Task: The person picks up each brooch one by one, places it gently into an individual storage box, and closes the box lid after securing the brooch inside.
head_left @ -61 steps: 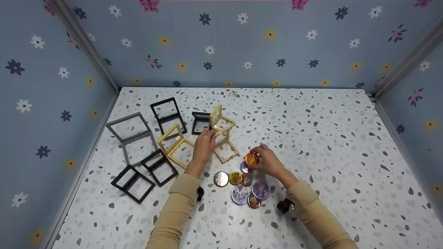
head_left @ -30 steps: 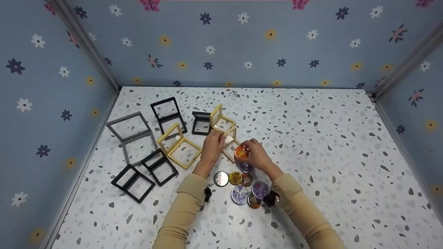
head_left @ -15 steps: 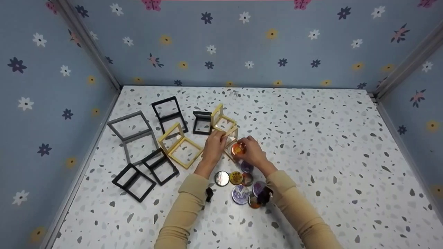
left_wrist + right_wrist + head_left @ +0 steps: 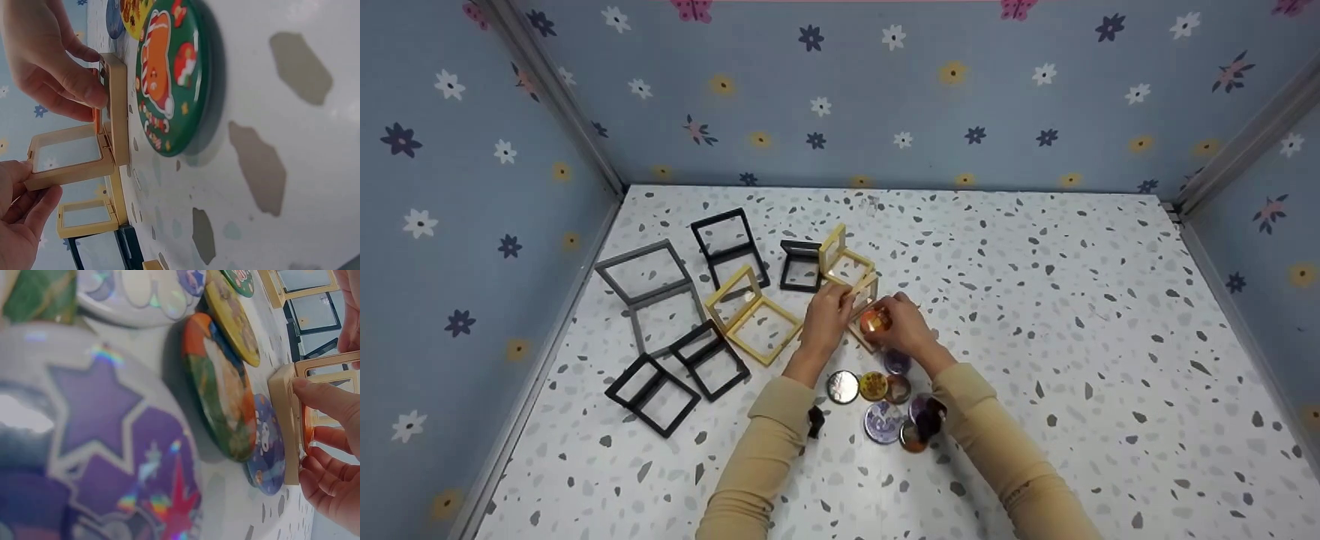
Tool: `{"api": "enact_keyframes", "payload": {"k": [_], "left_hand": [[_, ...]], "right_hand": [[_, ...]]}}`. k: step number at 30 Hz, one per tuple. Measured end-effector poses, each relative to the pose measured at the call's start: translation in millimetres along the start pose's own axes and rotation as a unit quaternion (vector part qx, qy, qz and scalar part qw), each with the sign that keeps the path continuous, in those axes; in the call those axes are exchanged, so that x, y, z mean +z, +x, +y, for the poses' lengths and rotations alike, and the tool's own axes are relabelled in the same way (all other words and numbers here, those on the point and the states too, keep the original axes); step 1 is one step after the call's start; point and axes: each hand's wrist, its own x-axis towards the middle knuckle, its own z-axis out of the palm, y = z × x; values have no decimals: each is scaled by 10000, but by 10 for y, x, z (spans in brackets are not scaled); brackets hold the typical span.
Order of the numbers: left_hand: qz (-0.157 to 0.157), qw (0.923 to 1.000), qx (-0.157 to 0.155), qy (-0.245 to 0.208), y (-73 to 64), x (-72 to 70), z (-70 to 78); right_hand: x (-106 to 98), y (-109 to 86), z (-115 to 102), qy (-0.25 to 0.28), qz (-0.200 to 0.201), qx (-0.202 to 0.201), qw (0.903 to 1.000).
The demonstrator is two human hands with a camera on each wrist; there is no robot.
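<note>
My left hand pinches the raised lid of a small beige display frame between thumb and fingers. Within the frame's lower half lies an orange button badge, and the thumb and fingers of my right hand hold it by its edge. The right wrist view shows the badge's orange rim against the beige base. Most of the badge face is hidden there by fingers. Just in front of the frame sits a purple badge, apart from both hands.
Several badges, including a green-rimmed one, a yellow one and a lilac one, lie near the forearms. Leftward stand opened yellow, black and grey frames. Patterned walls enclose the speckled table.
My right hand has carried the orange badge leftward from above the purple badge into the beige frame. The left hand has shifted slightly right, with the frame's lid still pinched.
</note>
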Motion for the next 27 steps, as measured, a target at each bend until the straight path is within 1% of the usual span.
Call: {"api": "enact_keyframes", "payload": {"k": [6, 13, 19, 27], "left_hand": [[-23, 10000, 11, -23, -1, -5, 9], [-68, 10000, -20, 14, -11, -3, 7], [-29, 10000, -13, 1, -20, 8, 6], [67, 10000, 30, 28, -17, -5, 14]], "right_hand": [[-2, 21, -7, 13, -63, 75, 10000], [10, 24, 5, 1, -32, 75, 10000], [-2, 21, 25, -77, -125, 74, 9999], [-64, -10, 54, 50, -67, -130, 9999]]}}
